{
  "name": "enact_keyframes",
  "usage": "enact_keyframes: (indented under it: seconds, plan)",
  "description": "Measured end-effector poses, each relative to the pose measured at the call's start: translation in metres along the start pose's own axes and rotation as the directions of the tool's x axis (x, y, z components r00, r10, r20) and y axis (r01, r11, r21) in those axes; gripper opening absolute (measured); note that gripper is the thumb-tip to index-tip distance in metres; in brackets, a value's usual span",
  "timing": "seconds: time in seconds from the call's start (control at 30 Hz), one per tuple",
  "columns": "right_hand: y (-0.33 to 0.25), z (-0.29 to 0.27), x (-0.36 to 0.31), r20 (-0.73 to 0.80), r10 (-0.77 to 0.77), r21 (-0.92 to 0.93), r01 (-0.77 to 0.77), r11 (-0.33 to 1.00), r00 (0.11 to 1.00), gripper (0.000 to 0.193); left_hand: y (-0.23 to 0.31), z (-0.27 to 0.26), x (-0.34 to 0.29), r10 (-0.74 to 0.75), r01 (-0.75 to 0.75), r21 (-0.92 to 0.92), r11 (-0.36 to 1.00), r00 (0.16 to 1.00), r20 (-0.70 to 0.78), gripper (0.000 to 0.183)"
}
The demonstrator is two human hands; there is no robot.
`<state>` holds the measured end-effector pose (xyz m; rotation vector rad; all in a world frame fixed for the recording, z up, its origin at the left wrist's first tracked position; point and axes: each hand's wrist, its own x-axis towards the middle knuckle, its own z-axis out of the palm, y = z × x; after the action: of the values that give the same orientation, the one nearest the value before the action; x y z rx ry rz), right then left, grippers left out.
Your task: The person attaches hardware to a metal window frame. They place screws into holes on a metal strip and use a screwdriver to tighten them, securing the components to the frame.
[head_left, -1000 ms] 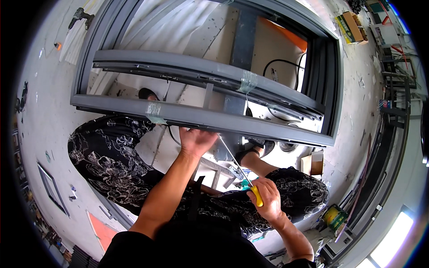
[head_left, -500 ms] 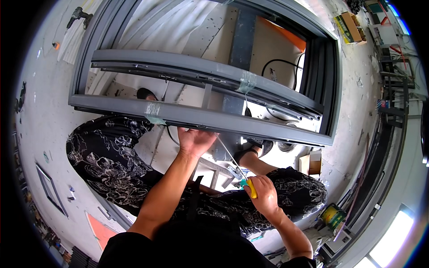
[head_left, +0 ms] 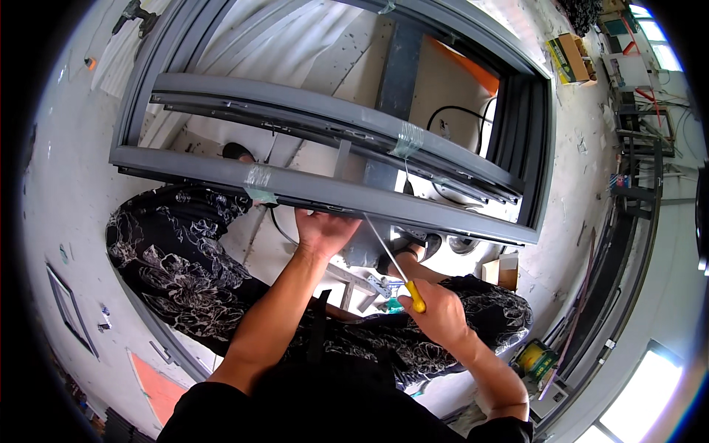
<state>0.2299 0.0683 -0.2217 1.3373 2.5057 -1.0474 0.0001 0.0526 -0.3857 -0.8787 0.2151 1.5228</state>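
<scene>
Grips the yellow handle of a screwdriver (head_left: 416,297) in the right hand (head_left: 441,314), shaft slanting far and left to the near edge of the grey frame's near rail (head_left: 413,208). Holds the left hand (head_left: 325,235) palm up under that rail, just left of the tip, fingertips hidden; cannot tell, grasping or merely bracing. Could skid leftward under a skewed push, jabbing the left hand or scratching grey finish. Could also lose purchase through poor sight of the underside.
</scene>
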Motion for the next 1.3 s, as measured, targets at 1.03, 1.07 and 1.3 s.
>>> enact_keyframes:
  seconds: [1.03, 1.07, 1.3]
  plan:
    - [-0.044, -0.015, 0.012, -0.025, -0.094, -0.116, 0.09, 0.989, 0.995, 0.032, 0.002, 0.0, 0.0, 0.009, -0.005, -0.076, 0.997, 0.999, 0.049, 0.045]
    - [-0.042, -0.013, 0.012, -0.024, -0.092, -0.113, 0.089, 0.99, 0.995, 0.032, 0.002, 0.001, -0.001, 0.017, -0.015, -0.063, 0.998, 0.999, 0.031, 0.045]
    - [-0.038, -0.003, 0.015, -0.09, -0.076, -0.04, 0.072, 0.997, 0.993, 0.036, 0.001, 0.004, -0.002, 0.008, -0.007, -0.079, 0.997, 1.0, 0.008, 0.048]
